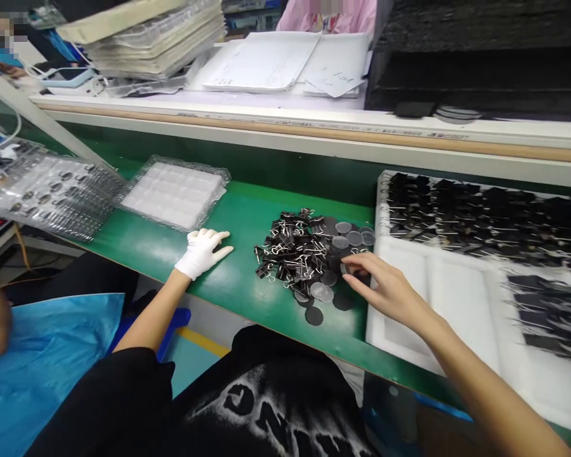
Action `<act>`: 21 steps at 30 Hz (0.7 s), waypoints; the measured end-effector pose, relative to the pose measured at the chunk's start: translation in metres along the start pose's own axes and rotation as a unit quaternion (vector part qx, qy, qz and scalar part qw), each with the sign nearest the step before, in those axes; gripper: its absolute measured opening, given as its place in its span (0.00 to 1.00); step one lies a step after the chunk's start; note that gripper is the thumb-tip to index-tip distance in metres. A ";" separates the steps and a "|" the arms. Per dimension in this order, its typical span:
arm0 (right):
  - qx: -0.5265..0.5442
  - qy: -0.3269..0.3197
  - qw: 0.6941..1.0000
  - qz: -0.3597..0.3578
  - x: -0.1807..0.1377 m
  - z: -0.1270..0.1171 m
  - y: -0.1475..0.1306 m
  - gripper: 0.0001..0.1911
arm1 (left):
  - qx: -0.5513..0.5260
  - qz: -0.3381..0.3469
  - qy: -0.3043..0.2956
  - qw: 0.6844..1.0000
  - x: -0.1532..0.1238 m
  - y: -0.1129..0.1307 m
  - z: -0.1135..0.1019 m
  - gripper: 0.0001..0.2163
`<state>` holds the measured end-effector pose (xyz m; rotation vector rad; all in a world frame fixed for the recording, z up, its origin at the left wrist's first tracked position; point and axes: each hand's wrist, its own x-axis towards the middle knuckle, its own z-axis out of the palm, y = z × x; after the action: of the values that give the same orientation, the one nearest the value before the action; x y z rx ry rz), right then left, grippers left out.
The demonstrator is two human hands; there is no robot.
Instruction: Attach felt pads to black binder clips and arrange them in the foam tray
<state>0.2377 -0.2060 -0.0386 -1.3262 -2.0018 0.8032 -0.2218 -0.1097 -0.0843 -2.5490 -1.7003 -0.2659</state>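
My left hand point(202, 254), in a white glove, rests on the green table top point(233, 298) with its fingers apart and nothing in them. My bare right hand point(385, 289) is at the right side of a loose spread of round discs, some black, some clear or greyish. Its thumb and forefinger curve around the edge of a black disc point(345, 269); my hand hides part of it. A clear disc point(321, 292) and another black disc point(314, 316) lie just left of that hand. Between my hands is a heap of black binder clips point(292, 247) with silver wire handles.
A white foam tray point(404, 270) with rows of black clipped pieces stands at the right. Behind my left hand lies a clear plastic tray point(176, 193), beside stacked clear trays point(61, 190). A shelf point(285, 130) runs across the back. Someone in blue point(52, 355) sits at left.
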 end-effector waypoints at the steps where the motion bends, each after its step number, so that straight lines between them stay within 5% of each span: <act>1: 0.087 0.007 0.995 0.047 0.003 0.001 -0.005 0.16 | 0.006 0.011 0.000 1.000 0.006 0.002 0.002 0.20; 3: 0.264 0.011 0.954 0.142 0.011 0.002 -0.014 0.16 | 0.021 0.037 0.009 0.999 0.017 0.005 0.005 0.20; 5: 0.414 0.011 0.882 0.224 0.022 0.002 -0.021 0.14 | 0.037 0.073 0.025 0.996 0.026 0.007 0.007 0.18; 9: 0.561 0.012 0.773 0.296 0.038 -0.001 -0.029 0.14 | 0.071 0.136 0.068 0.986 0.031 0.006 0.007 0.15; 13: 0.587 0.008 0.761 0.278 0.044 0.000 -0.030 0.14 | 0.080 0.168 0.103 0.977 0.030 0.004 0.005 0.12; 16: 0.595 0.000 0.761 0.257 0.047 0.006 -0.028 0.13 | 0.045 0.129 0.119 0.983 0.036 0.012 0.002 0.11; 21: 0.559 -0.017 0.813 0.162 0.051 0.020 -0.030 0.20 | -0.164 -0.016 0.244 0.956 0.073 0.071 -0.015 0.14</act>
<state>0.1892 -0.1713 -0.0211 -0.8750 -0.9064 1.7826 -0.1305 -0.0727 -0.0539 -2.3661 -1.6013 -1.1605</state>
